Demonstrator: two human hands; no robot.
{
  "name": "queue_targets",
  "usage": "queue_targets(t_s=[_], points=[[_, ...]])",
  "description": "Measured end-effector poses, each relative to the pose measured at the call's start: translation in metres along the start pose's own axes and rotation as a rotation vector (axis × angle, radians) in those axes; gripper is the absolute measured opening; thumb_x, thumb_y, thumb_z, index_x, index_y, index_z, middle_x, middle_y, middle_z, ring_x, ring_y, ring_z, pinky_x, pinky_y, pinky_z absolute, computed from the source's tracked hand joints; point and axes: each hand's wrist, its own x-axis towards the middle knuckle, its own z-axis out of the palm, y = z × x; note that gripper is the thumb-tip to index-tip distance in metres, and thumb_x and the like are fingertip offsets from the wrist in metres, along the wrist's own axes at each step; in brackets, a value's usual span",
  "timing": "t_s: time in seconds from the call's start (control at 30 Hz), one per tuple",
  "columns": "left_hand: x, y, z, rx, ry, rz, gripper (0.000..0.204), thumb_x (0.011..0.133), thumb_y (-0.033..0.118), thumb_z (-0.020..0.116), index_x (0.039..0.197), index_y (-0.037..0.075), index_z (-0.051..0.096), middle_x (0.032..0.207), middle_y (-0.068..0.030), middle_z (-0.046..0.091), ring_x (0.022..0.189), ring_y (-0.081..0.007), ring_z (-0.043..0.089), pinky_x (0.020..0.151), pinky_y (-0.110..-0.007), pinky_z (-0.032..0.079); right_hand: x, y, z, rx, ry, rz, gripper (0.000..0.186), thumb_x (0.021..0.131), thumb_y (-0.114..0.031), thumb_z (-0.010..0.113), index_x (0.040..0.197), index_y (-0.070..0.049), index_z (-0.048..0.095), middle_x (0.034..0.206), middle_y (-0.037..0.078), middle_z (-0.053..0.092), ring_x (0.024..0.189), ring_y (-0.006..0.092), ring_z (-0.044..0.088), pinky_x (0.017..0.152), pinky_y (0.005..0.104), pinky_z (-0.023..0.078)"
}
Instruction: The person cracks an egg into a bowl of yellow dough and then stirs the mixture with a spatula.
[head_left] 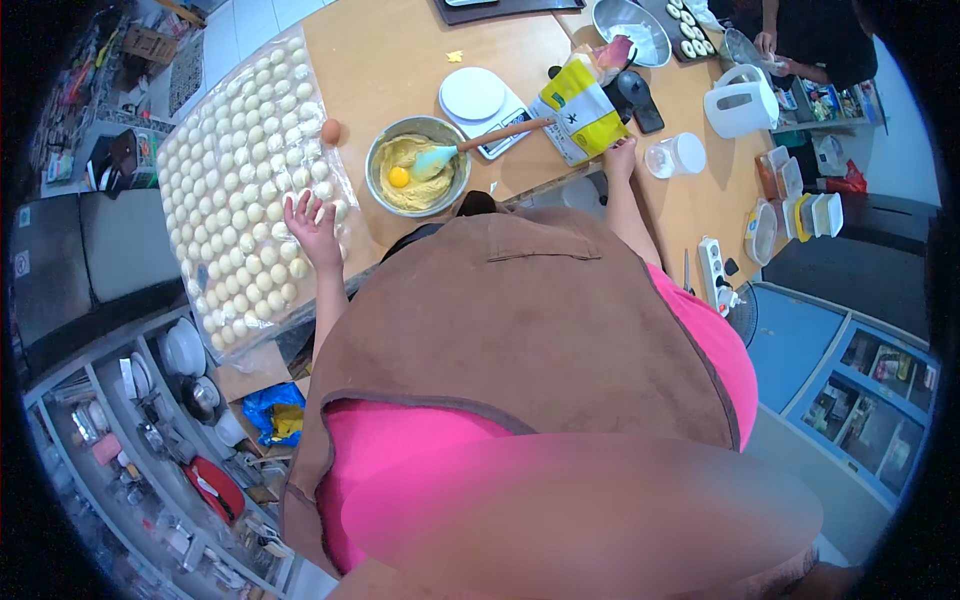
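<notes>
Right of the bowl [420,125], where the spatula's handle [505,134] points, the right hand [619,160] meets the bag [580,112], its grip unclear; nearer, leftward, the left hand [317,236] spreads empty.

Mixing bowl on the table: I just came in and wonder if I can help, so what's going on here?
A person in a brown apron has their right hand at the lower corner of a yellow-and-white bag; how firmly it grips is unclear. Their left hand is open, fingers spread, near rows of pale balls. The mixing bowl holds a yellowish mixture with one egg yolk on top and a spatula resting in it. A whole egg sits nearby.
</notes>
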Motion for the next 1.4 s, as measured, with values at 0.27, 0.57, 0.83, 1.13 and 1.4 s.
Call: queue_targets(t_s=[0.27, 0.57, 0.83, 1.13, 1.4], points=[[0.004, -0.006, 0.003, 0.015, -0.006, -0.005, 0.072, 0.079, 0.002, 0.062, 0.134, 0.007, 0.016, 0.125, -0.0150, 0.041, 0.106, -0.0223, 0.045, 0.091, -0.034, 0.040, 0.006, 0.019, -0.002, -0.121, -0.059, -0.099, 0.046, 0.069, -0.015, 0.067, 0.108, 0.001, 0.048, 0.093, 0.016, 0.062, 0.087, 0.0253, 0.062, 0.073, 0.0344, 0.049], [0.008, -0.013, -0.004, 0.219, 0.093, -0.063, 0.061, 0.076, 0.008, 0.066, 0.127, 0.006, 0.033, 0.117, -0.0099, 0.046, 0.099, -0.0185, 0.048, 0.080, -0.030, 0.044, -0.015, -0.139, -0.097, 0.639, 0.440, -0.399, 0.023, 0.078, -0.012, 0.066, 0.093, 0.000, 0.054, 0.085, 0.006, 0.057, 0.078, 0.0167, 0.052, 0.068, 0.0269, 0.043], [-0.003, -0.048, 0.021, 0.247, -0.344, -0.575, 0.034, 0.086, 0.013, 0.055, 0.118, 0.004, 0.047, 0.092, -0.0054, 0.056, 0.075, -0.0113, 0.056, 0.066, -0.024, 0.048, -0.106, -0.224, 0.004, -0.582, -0.546, -1.187, 0.028, 0.073, -0.022, 0.063, 0.096, -0.007, 0.056, 0.091, 0.012, 0.059, 0.088, 0.0276, 0.059, 0.075, 0.0408, 0.046], [-0.006, -0.058, 0.037, 0.028, -0.213, -0.657, 0.024, 0.085, 0.005, 0.052, 0.109, 0.002, 0.048, 0.085, -0.0052, 0.057, 0.071, -0.0120, 0.057, 0.059, -0.023, 0.051, -0.115, -0.250, 0.009, -0.814, -0.827, -1.254, 0.016, 0.084, -0.021, 0.049, 0.088, -0.010, 0.058, 0.077, 0.010, 0.061, 0.069, 0.0280, 0.063, 0.057, 0.0405, 0.049], [0.009, -0.051, 0.049, 0.045, -0.258, -0.640, 0.020, 0.084, 0.005, 0.052, 0.103, 0.001, 0.048, 0.089, -0.0075, 0.054, 0.076, -0.0157, 0.058, 0.058, -0.028, 0.055, -0.118, -0.270, -0.007, -0.864, -0.685, -1.308, 0.013, 0.079, -0.015, 0.052, 0.083, -0.012, 0.064, 0.077, 0.008, 0.061, 0.070, 0.0258, 0.064, 0.059, 0.0386, 0.050]])
